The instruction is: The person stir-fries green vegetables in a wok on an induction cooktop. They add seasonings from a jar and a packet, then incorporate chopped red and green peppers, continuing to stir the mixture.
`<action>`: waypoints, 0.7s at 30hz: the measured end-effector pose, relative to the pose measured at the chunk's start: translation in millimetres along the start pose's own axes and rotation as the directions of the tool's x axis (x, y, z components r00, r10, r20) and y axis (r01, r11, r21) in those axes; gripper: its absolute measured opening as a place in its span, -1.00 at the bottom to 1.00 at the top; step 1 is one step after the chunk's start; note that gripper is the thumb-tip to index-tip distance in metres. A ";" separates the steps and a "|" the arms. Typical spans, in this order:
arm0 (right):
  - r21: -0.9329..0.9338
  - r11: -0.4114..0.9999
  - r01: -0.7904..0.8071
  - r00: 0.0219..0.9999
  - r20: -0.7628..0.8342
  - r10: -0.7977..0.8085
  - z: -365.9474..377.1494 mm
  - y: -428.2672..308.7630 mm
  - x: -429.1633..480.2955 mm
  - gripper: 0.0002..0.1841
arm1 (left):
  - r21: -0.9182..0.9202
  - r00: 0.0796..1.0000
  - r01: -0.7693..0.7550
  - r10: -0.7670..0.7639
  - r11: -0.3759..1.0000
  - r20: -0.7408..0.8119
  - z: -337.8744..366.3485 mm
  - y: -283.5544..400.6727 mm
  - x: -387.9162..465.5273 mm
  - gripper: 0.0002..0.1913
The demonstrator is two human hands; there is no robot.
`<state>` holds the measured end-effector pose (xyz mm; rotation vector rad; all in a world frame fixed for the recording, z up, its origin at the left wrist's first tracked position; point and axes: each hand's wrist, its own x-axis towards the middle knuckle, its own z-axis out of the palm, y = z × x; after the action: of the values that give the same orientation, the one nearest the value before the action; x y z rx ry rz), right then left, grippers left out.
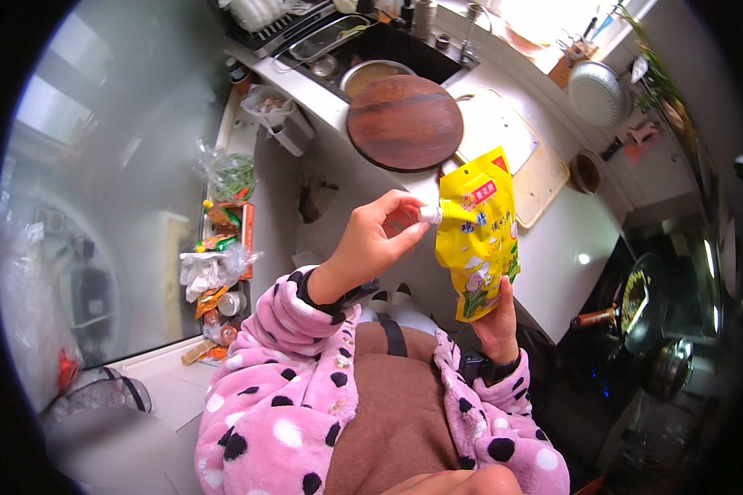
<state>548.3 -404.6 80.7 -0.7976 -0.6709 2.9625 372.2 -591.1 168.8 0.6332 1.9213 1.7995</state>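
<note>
A yellow plastic pouch [480,232] with printed pictures and writing is held up in front of me, a spout with a white screw cap [431,214] on its left side. Around the pouch's lower end, my right hand [497,322] is closed, with part of the palm hidden behind it. Thumb and index finger of my left hand [381,238] pinch the white cap. Beyond the pouch, a round dark wooden board [405,124] lies by the sink, and a cream cutting board [548,179] lies on the counter.
The black sink [402,43] holds a metal basin [374,72]. On the right, a wok [641,303] with chopped green food sits on the black stove, beside a metal pot [669,369]. Packets and a bag of greens [232,176] line the glass on the left.
</note>
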 end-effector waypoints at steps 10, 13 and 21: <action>-0.073 0.989 -0.131 0.989 0.065 0.136 35.7 11.1 73.8 -0.43 | 0.080 0.943 0.270 -0.247 0.960 -0.223 -63.3 -11.7 20.1 -0.75; -0.116 0.986 -0.118 0.990 0.068 0.126 47.3 21.5 93.9 -0.45 | 0.323 0.985 -0.122 0.154 0.939 -0.077 -90.6 -20.0 12.5 -0.61; -0.231 0.950 -0.211 0.964 0.111 0.242 103.2 103.0 152.0 -0.43 | -0.333 0.892 0.367 -0.430 0.869 -0.137 -211.6 -63.4 -0.2 -0.53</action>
<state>377.5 -523.1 46.8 -0.7293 -0.9895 3.2167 244.2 -764.1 119.2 -0.0642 1.6898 1.8740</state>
